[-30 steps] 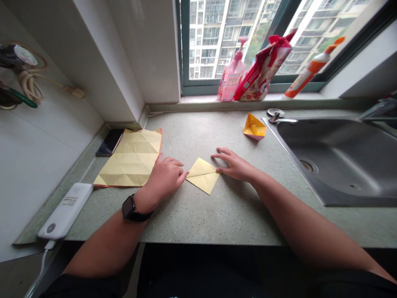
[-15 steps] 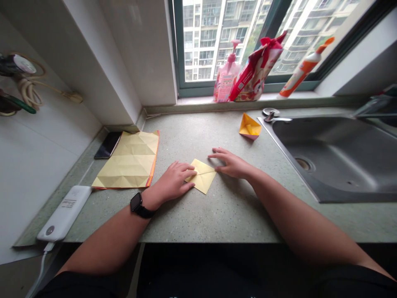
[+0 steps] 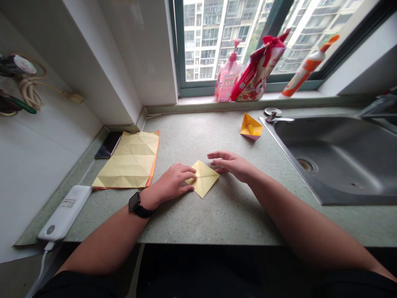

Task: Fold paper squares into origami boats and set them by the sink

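A small square of folded pale-yellow paper (image 3: 203,182) lies flat on the counter, one corner toward me, with crease lines meeting near its middle. My left hand (image 3: 176,181) rests on its left corner, fingers and thumb apart, pressing it down without gripping. At the right corner, my right hand (image 3: 232,164) hovers with its fingers loosely stretched out and nothing held in them. Its lower fingers are partly hidden behind the hand. Farther back stands a folded orange paper piece (image 3: 251,126), open at the top.
On the left lie creased yellow sheets (image 3: 130,159) with orange edges, a phone (image 3: 108,145) and a white power bank (image 3: 65,213) with a cable. A steel sink (image 3: 335,155) is set in at right. A pump bottle (image 3: 228,78), red bag (image 3: 259,70) and orange-white bottle (image 3: 305,70) line the windowsill.
The folded paper has turned slightly, its near corner shifting left and its right corner lower. My right hand has lifted a little from its edge; the left stays on it.
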A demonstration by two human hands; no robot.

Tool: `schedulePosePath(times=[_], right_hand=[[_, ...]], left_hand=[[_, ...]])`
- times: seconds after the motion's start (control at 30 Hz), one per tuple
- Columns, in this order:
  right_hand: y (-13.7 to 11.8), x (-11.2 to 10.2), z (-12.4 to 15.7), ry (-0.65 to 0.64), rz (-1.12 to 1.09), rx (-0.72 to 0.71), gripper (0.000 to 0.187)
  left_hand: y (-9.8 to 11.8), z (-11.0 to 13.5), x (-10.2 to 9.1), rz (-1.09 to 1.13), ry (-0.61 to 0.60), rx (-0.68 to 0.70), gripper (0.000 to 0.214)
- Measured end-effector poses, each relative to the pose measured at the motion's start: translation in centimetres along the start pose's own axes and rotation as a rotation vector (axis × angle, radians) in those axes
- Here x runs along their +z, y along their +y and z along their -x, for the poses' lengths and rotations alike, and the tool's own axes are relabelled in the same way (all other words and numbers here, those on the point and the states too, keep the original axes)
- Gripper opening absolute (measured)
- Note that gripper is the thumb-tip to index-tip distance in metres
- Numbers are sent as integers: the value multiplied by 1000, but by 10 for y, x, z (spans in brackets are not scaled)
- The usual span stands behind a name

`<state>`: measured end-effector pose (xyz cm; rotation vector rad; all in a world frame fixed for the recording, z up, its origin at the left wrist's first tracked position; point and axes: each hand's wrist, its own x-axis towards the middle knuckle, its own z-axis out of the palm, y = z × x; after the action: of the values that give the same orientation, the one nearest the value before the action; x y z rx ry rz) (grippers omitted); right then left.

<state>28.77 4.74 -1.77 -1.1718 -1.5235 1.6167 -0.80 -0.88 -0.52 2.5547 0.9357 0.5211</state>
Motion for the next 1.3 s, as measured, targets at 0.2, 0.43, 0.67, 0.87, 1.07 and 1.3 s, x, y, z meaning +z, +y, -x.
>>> schedulePosePath(times=[0.2, 0.43, 0.67, 0.87, 1.07, 1.3], right_hand=[[15, -3, -3, -26, 104, -28, 55], [19, 5, -2, -86, 102, -98, 72], [-8, 29, 15, -146, 10, -316, 56], [-27, 47, 38, -17, 343, -707, 43], [-26, 55, 43, 44, 592, -947, 40], [-20, 38, 37, 251, 686, -840, 77]], left_hand=[[2, 0, -1, -13, 15, 3, 27], [0, -1, 2, 14, 139, -65, 44], [5, -5, 0, 161, 441, -118, 42], [13, -4, -8, 173, 565, -30, 33], [16, 0, -13, 43, 399, 35, 9], [12, 2, -15, 16, 587, 101, 12]])
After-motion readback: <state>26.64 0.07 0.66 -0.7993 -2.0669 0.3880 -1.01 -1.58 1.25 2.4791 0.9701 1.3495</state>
